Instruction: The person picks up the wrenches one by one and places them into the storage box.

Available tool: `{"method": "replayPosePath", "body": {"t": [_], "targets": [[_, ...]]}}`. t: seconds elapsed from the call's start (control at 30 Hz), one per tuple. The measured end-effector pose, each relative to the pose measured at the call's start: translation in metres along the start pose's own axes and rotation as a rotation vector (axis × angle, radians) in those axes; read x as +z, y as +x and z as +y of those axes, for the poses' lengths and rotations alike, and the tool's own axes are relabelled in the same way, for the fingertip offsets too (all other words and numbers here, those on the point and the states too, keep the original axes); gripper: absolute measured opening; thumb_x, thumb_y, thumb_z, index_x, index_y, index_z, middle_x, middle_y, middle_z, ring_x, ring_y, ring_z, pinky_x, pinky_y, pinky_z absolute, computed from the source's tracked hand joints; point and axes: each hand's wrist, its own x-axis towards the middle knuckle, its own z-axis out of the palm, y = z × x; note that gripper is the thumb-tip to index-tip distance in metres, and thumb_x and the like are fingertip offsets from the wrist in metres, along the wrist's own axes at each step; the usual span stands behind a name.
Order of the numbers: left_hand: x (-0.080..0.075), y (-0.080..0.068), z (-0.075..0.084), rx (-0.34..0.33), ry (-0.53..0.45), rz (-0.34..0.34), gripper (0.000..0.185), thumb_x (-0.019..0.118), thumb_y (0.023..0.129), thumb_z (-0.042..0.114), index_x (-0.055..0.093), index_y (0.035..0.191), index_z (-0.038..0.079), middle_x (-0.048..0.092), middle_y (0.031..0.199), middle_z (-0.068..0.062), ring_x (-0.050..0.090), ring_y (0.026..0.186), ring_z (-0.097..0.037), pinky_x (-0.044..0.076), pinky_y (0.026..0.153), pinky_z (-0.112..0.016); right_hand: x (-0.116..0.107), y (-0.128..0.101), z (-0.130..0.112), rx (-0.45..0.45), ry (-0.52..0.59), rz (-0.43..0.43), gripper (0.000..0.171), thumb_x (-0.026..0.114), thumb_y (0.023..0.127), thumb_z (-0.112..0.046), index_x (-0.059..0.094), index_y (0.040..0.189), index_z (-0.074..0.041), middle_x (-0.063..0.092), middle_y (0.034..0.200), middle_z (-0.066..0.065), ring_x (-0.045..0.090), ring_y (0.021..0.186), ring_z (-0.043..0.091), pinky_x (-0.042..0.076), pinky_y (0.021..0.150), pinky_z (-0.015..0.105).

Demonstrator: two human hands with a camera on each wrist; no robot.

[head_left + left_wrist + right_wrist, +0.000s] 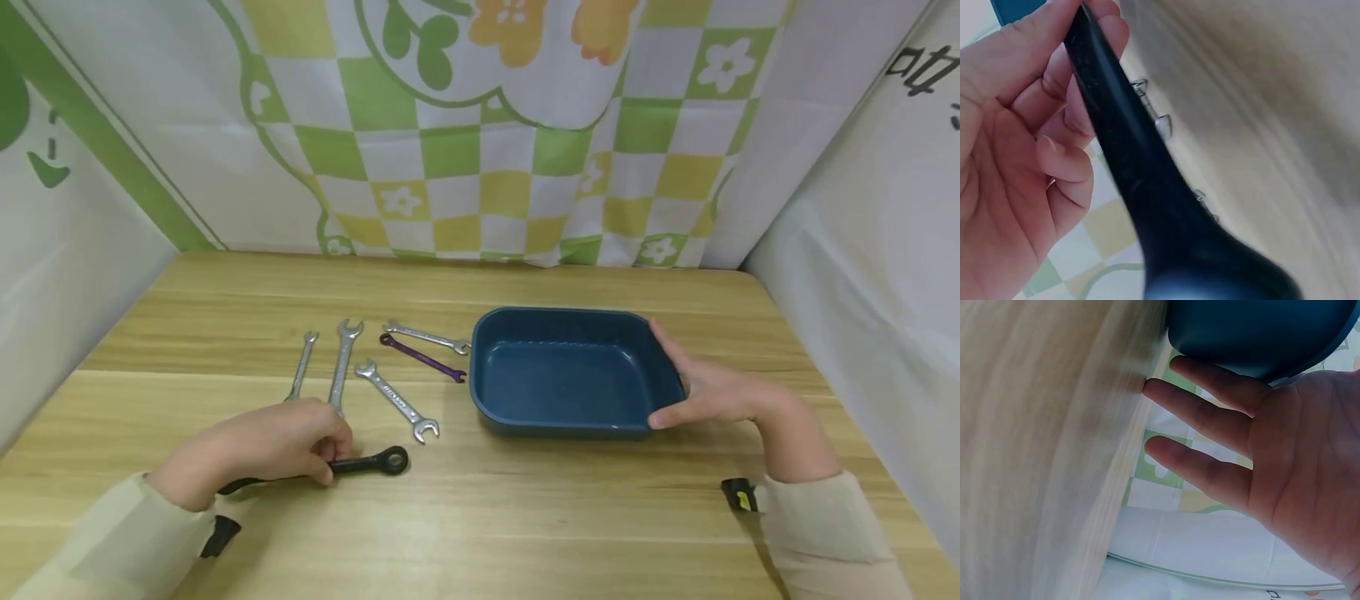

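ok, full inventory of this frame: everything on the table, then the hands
black wrench: 1, black, front left of the table, ring end pointing right, handle gripped by the left hand
silver wrenches: 4, silver, lying left of the tray, behind the black wrench
purple wrench: 1, purple, just left of the tray, in front of the rearmost silver one
tray: 1, dark blue, right of centre on the table, nothing inside it
table: 1, light wood, under everything
backdrop cloth: 1, white with green and yellow checks, behind the table
left hand: 1, fingers curled round the black wrench
right hand: 1, fingers straight, against the tray's right side
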Motion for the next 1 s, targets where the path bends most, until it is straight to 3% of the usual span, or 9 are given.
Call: {"method": "replayPosePath", "body": {"t": [0.2,0.53,0.73,1.0], "targets": [[-0.007,0.001,0.005,0.043,0.014,0.014,0.017,0.080,0.078,0.009,0.068,0.079,0.020,0.055,0.068,0.015,0.047,0.063,0.001,0.044,0.061,-0.021,0.000,0.003,0.001,0.000,-0.009,0.003,0.129,0.081,0.081,-0.033,-0.024,0.155,-0.023,-0.016,0.163,0.024,-0.002,0.148,0.054,0.014,0.112,0.073],[-0.025,0.012,0.028,0.157,0.066,0.041,0.016,0.080,0.081,0.012,0.066,0.079,0.020,0.052,0.067,0.015,0.044,0.064,0.001,0.042,0.060,-0.021,-0.002,0.003,-0.003,0.002,-0.007,-0.005,0.129,0.081,0.081,-0.033,-0.024,0.155,-0.021,-0.017,0.163,0.023,-0.003,0.148,0.053,0.013,0.112,0.073],[-0.035,0.027,0.047,0.218,0.040,0.015,0.012,0.078,0.083,0.009,0.068,0.082,0.016,0.057,0.071,0.014,0.049,0.067,0.001,0.046,0.063,-0.021,-0.001,0.003,-0.002,0.005,0.010,-0.015,0.129,0.081,0.081,-0.033,-0.024,0.155,-0.021,-0.018,0.163,0.024,-0.005,0.148,0.054,0.012,0.112,0.074],[-0.042,0.055,0.066,0.328,0.088,0.033,0.010,0.078,0.084,0.014,0.068,0.083,0.013,0.060,0.072,0.012,0.052,0.067,0.002,0.050,0.066,-0.023,-0.001,0.002,0.000,0.013,0.007,-0.008,0.129,0.081,0.081,-0.032,-0.023,0.156,-0.022,-0.017,0.164,0.022,-0.002,0.149,0.053,0.014,0.112,0.073]]}}
